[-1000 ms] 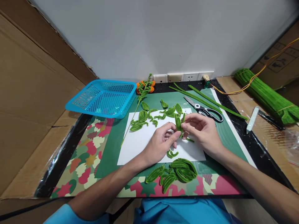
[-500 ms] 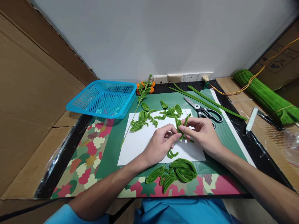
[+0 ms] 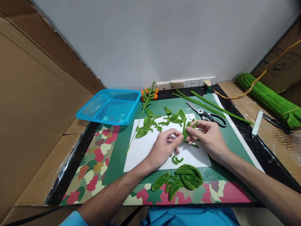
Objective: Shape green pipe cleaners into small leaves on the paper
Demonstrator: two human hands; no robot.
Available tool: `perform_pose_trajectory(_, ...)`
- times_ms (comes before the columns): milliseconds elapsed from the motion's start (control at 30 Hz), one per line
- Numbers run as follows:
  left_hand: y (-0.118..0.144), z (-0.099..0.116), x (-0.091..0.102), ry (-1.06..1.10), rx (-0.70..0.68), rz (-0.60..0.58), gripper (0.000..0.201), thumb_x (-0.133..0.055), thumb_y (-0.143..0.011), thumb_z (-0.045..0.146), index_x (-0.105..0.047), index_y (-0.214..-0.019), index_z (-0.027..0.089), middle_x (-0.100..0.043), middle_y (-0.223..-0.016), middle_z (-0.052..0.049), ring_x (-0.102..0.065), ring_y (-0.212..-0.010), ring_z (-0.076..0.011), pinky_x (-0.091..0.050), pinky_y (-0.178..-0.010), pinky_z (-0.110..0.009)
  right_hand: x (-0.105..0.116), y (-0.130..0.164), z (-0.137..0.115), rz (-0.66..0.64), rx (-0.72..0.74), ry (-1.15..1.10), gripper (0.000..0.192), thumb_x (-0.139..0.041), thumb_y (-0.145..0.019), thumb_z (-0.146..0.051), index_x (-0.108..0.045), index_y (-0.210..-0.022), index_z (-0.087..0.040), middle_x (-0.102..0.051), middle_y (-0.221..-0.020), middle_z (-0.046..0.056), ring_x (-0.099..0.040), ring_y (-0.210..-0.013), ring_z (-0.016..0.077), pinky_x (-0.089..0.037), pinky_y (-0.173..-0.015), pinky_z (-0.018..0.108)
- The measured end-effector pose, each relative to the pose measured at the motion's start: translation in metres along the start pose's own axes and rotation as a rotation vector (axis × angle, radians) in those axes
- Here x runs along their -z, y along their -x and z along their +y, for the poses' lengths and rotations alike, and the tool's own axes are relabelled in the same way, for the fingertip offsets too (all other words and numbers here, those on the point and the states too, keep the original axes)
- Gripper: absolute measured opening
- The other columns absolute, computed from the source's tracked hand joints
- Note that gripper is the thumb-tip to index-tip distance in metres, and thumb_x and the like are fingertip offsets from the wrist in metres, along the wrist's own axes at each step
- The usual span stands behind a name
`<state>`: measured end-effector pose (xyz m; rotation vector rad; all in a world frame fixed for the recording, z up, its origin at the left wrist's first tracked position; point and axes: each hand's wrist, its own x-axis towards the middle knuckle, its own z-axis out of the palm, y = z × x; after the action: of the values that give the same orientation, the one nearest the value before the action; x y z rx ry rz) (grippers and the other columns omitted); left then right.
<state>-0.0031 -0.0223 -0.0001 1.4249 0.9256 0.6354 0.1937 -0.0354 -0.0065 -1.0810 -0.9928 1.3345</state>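
Between my two hands is a bent green pipe cleaner (image 3: 185, 133), its ends sticking upward over the white paper (image 3: 141, 157). My left hand (image 3: 166, 144) pinches its lower end between thumb and forefinger. The fingers of my right hand (image 3: 208, 136) are closed on its upper part from the other side. Close below lies a small curled green piece (image 3: 176, 160). A pile of green pipe-cleaner leaves (image 3: 189, 177) rests near the table's front edge. More leaves and curls (image 3: 147, 123) are spread along the paper's far edge.
A blue mesh basket (image 3: 107, 121) stands at the back left, beside orange flowers (image 3: 155, 94) with a green stem. Scissors (image 3: 215, 118) and long green pipe cleaners (image 3: 216, 105) lie at the back right. Farther right are a cutter (image 3: 257, 124) and a green bundle (image 3: 268, 97).
The whole view has shifted slightly, so everything sits a little lower and to the right. Both hands stay at the pipe cleaner, with small finger movements.
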Motion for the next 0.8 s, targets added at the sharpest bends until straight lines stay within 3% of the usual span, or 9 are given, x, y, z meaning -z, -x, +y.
perform_pose_trajectory(200,-0.002,0.0014,-0.0013,0.047,0.018,0.015,0.033,-0.079,-0.091,0.044,-0.065,-0.088,0.015,-0.06,-0.061,0.004,-0.057,-0.051,-0.0088,-0.042,-0.049,-0.018,-0.0009,-0.0005,-0.0032,-0.01,0.03,0.035,0.038,-0.094,-0.071,-0.048,-0.072,-0.078,-0.019,-0.072,-0.06,0.002,-0.065,-0.047,0.0167,-0.058,-0.047,0.028)
perform_pose_trajectory(400,-0.0024,0.0024,-0.0013,-0.028,0.063,0.075,0.037,-0.081,-0.088,0.047,-0.061,-0.084,0.016,-0.059,-0.051,0.004,-0.057,-0.044,-0.0107,-0.04,-0.045,-0.018,-0.0014,-0.0006,-0.0033,0.02,0.04,-0.004,0.037,-0.096,-0.067,-0.042,-0.071,-0.071,-0.016,-0.07,-0.058,0.002,-0.058,-0.042,0.012,-0.048,-0.04,0.022)
perform_pose_trajectory(600,-0.0023,0.0035,-0.0007,0.022,0.074,0.069,0.04,-0.082,-0.087,0.051,-0.065,-0.088,0.014,-0.063,-0.051,0.001,-0.058,-0.042,-0.0113,-0.042,-0.043,-0.018,-0.0002,-0.0016,-0.0035,0.007,0.027,-0.059,0.038,-0.096,-0.068,-0.044,-0.07,-0.072,-0.017,-0.07,-0.058,0.002,-0.061,-0.044,0.0137,-0.052,-0.042,0.024)
perform_pose_trajectory(800,-0.0034,0.0009,-0.0007,0.123,0.069,-0.063,0.044,-0.067,-0.097,0.056,-0.067,-0.088,0.013,-0.067,-0.056,-0.002,-0.053,-0.04,-0.0087,-0.037,-0.04,-0.018,0.0027,-0.0045,-0.003,-0.009,-0.003,-0.134,0.04,-0.099,-0.064,-0.044,-0.072,-0.078,-0.018,-0.071,-0.064,0.0,-0.069,-0.049,0.0165,-0.055,-0.045,0.025)
